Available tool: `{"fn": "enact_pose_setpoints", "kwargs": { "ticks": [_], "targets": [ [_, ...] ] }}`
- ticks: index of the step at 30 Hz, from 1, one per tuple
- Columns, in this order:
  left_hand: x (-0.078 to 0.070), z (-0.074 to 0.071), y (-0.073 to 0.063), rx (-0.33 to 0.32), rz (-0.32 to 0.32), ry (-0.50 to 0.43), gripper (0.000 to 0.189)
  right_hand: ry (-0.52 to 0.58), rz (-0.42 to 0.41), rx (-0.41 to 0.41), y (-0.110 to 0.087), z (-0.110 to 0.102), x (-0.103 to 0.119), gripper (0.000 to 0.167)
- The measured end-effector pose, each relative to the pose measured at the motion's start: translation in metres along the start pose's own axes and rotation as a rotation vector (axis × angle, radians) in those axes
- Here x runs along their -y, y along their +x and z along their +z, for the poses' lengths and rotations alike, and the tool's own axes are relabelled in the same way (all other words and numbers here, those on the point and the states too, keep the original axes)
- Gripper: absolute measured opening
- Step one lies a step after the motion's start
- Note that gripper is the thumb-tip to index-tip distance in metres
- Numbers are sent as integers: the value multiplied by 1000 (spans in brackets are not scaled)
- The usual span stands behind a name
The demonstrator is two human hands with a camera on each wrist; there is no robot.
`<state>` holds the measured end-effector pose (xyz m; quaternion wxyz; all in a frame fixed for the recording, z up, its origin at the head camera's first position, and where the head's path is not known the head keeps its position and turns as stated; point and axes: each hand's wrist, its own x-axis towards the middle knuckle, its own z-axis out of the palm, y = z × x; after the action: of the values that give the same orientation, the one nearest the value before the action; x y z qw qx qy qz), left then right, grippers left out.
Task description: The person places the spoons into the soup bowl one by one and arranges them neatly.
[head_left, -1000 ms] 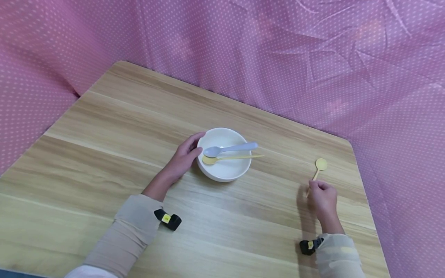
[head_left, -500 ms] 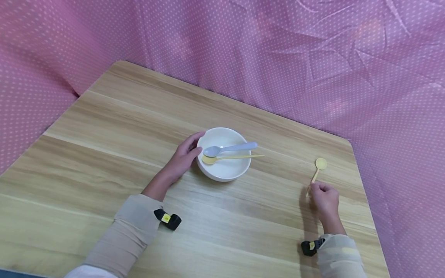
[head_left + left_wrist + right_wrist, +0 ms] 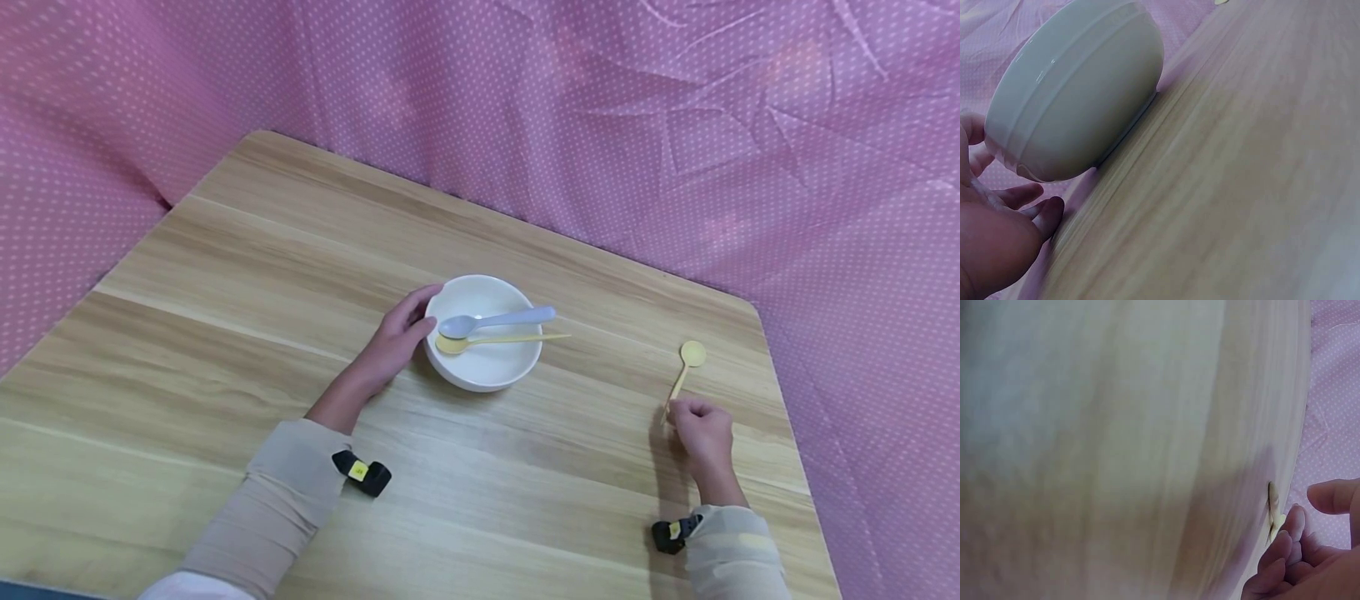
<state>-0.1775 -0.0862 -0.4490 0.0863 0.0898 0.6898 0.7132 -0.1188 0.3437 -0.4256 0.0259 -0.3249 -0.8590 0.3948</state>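
In the head view a white bowl (image 3: 487, 371) stands upright on the table. A pale blue spoon (image 3: 517, 317) and a yellow spoon (image 3: 452, 344) rest in it, their handles reaching over the right rim. My left hand (image 3: 392, 337) holds the bowl's left side, thumb at the rim; the left wrist view shows its lower fingers (image 3: 1022, 195) loose below the bowl. On the right lies another yellow spoon (image 3: 693, 354), bowl end away from me. Beside its handle end is my right hand (image 3: 702, 429), fingers loosely curled; a gap shows between thumb and fingertips in the right wrist view.
The wooden table (image 3: 300, 242) has rounded far corners. Pink dotted cloth (image 3: 480, 100) hangs behind it and along both sides. A small black device sits on each wrist, over beige sleeves (image 3: 292, 475).
My right hand has drawn back slightly toward me and to the right, baring more of the yellow spoon's handle. That spoon, the bowl and my left hand have stayed in place.
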Motion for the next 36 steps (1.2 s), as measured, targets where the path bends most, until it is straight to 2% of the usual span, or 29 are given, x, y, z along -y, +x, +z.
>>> {"fn": "enact_pose_setpoints", "kwargs": {
  "ticks": [9, 21, 30, 36],
  "targets": [
    [0, -1, 0, 3, -4, 5, 48, -125, 1, 0, 1, -1, -3, 25],
    [0, 0, 0, -12, 13, -1, 48, -163, 29, 50, 5, -1, -4, 25],
    [-6, 15, -2, -43, -2, -9, 48, -210, -32, 83, 23, -10, -2, 31],
    [-9, 25, -3, -72, -23, -2, 47, -243, -42, 123, 35, -15, 1, 29]
  ]
}}
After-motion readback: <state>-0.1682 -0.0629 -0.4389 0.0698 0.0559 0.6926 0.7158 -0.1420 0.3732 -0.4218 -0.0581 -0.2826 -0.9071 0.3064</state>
